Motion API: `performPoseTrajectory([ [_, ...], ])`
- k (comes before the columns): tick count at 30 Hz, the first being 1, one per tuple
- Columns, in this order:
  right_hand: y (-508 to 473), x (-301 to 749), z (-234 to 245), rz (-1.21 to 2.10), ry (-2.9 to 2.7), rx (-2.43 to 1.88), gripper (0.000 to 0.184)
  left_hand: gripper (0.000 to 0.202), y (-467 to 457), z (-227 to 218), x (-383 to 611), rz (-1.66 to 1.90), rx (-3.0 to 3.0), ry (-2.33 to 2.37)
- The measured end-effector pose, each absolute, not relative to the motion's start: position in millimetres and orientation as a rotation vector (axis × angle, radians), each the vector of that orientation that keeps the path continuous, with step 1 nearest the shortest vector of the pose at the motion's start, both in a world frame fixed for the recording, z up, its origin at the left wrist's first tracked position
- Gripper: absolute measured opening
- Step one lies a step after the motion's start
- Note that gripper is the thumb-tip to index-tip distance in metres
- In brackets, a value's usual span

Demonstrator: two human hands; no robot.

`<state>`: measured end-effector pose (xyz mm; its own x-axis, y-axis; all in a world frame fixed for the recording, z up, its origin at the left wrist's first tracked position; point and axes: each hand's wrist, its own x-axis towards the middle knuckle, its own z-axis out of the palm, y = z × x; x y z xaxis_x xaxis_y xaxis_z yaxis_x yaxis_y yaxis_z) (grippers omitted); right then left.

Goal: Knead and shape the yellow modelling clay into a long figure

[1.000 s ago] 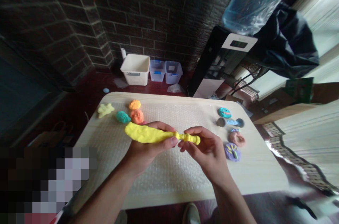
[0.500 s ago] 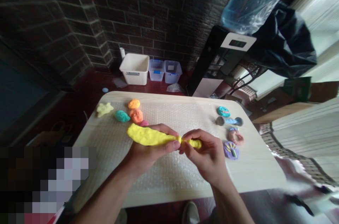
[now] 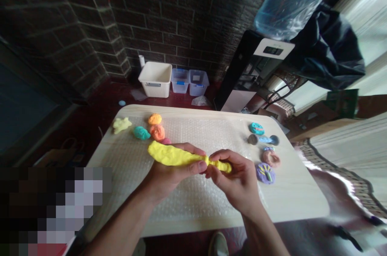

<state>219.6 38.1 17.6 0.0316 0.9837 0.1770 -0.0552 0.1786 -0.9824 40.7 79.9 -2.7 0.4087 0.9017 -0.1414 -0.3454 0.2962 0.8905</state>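
Observation:
A long lump of yellow clay [image 3: 172, 155] hangs between both hands above the table's middle. My left hand [image 3: 169, 175] is wrapped round its thick part, thumb pressed on the narrowing neck. My right hand [image 3: 234, 179] pinches the thin twisted end [image 3: 222, 166] between thumb and fingers. Under the hands lies a sheet of bubble wrap [image 3: 193, 195] on the pale wooden table [image 3: 302, 199].
Clay shapes lie at the back left: a pale yellow star [image 3: 121, 125], a teal lump [image 3: 141, 133], two orange pieces [image 3: 156, 126]. At the right are a teal disc [image 3: 256, 128], a blue roller [image 3: 263, 139], a pink ring [image 3: 271, 158], a purple disc [image 3: 265, 173]. Plastic bins [image 3: 169, 79] stand on the floor behind.
The thin end of the yellow clay has sunk deeper into my right fingers, which have closed tighter round it. Both hands have dropped slightly.

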Motion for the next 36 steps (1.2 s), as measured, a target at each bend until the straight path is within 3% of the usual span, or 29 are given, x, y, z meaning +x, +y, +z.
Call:
performPoseTrajectory([
  [7,43.5,218.4,12.4,0.988,-1.147,-1.076,0.017,0.049,80.8,0.0,43.7,0.959,0.748,0.667],
  [12,44.9,218.4,8.3,0.969,-1.117,-1.089,0.018,0.037,85.0,2.1,46.5,1.103,0.641,0.701],
  [20,46.4,222.3,1.7,1.202,-1.088,-1.105,0.018,0.037,88.4,-2.9,45.2,1.142,0.725,0.733],
  [25,47.8,217.3,-2.4,1.363,-0.922,-1.03,0.017,0.024,89.2,-3.8,44.3,1.119,0.792,0.646],
  [32,47.6,207.5,3.4,1.508,-0.736,-0.898,0.022,0.04,85.8,-0.4,46.7,1.044,0.791,0.644],
  [36,46.9,210.0,3.4,1.397,-0.806,-0.968,0.019,0.037,84.9,1.5,46.9,1.068,0.859,0.685],
])
